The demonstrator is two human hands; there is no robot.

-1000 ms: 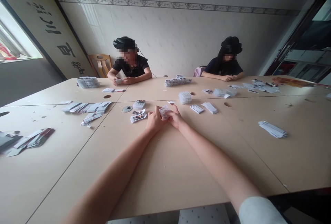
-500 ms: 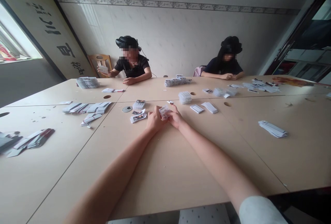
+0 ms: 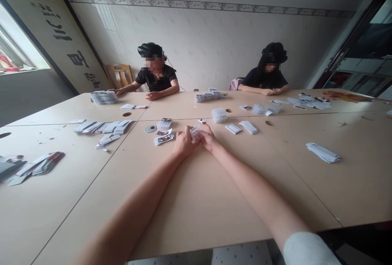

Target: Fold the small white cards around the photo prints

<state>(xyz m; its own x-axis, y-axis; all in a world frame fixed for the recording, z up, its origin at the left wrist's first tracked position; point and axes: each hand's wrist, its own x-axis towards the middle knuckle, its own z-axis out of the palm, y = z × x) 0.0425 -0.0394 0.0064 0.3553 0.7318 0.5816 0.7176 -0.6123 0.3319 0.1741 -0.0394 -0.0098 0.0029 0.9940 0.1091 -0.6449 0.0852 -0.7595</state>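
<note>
My left hand (image 3: 183, 142) and my right hand (image 3: 208, 137) meet over the middle of the table, closed on a small clear plastic packet (image 3: 195, 133) between them. Its contents are too small to make out. Just left of my left hand lie dark-printed cards (image 3: 163, 139), with a stack of clear packets (image 3: 164, 123) behind them. Beyond my right hand stands another pile of clear packets (image 3: 219, 115). White cards with a dark border (image 3: 233, 129) and a white stack (image 3: 248, 127) lie to its right.
Two people sit across the table (image 3: 196, 216). Folded white cards (image 3: 104, 128) spread at the left, more (image 3: 38, 169) at the near left. A white bundle (image 3: 323, 152) lies at the right. Packet piles (image 3: 104, 97) and loose cards (image 3: 309, 101) sit along the far side.
The person across on the left has lowered a raised hand, which held a pale packet, to the packet pile at the far left. My hands have barely moved.
</note>
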